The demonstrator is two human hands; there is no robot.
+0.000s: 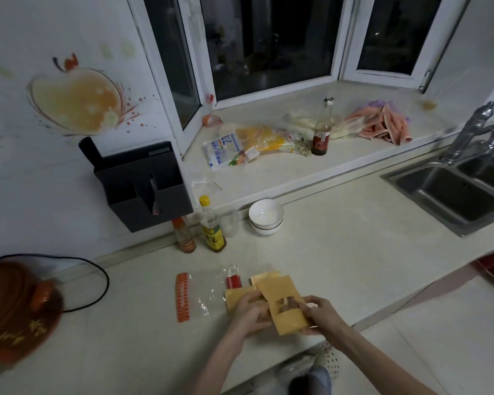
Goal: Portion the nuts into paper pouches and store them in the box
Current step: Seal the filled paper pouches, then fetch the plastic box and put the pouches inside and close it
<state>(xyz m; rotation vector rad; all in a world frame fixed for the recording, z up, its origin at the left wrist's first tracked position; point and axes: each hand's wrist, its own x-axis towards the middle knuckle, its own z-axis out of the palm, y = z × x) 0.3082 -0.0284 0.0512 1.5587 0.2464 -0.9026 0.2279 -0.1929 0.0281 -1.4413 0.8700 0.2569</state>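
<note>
Left hand (pixel 250 310) and right hand (pixel 320 315) half-hide pouch (pixel 283 306).

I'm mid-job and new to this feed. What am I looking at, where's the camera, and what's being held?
There is no machine: a person works with bare hands, filmed by one wide camera on their head looking down at a kitchen counter. The left hand and right hand together hold a brown paper pouch with a small window. More pouches lie beneath. Nearby are a clear plastic bag, two bottles, stacked white bowls and a sink.
</note>
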